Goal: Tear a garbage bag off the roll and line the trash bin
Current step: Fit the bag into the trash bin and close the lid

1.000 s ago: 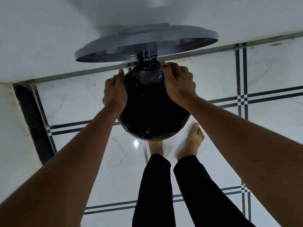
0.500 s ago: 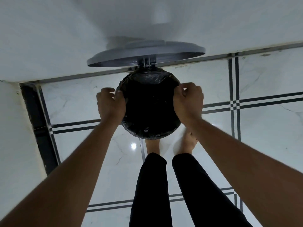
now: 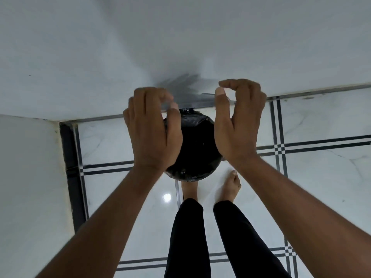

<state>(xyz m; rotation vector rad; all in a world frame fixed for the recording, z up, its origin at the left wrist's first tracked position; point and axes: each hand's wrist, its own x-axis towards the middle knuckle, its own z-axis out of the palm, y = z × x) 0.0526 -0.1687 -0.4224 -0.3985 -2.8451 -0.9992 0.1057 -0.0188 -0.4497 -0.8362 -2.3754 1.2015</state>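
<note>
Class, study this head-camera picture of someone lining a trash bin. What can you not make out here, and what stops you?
- Lid: head view, motion blur smears it to a grey streak; its position is unreadable.
- Trash bin sides: covered by the left hand and right hand.
- Garbage bag fit at those sides: hidden likewise.
- Left fingers: blurred.
- Garbage bag roll: not in view.

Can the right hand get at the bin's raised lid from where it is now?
Probably yes. The right hand hangs beside the bag-lined bin, holding nothing, and the blurred grey lid stands just behind it with nothing visible between them.
</note>
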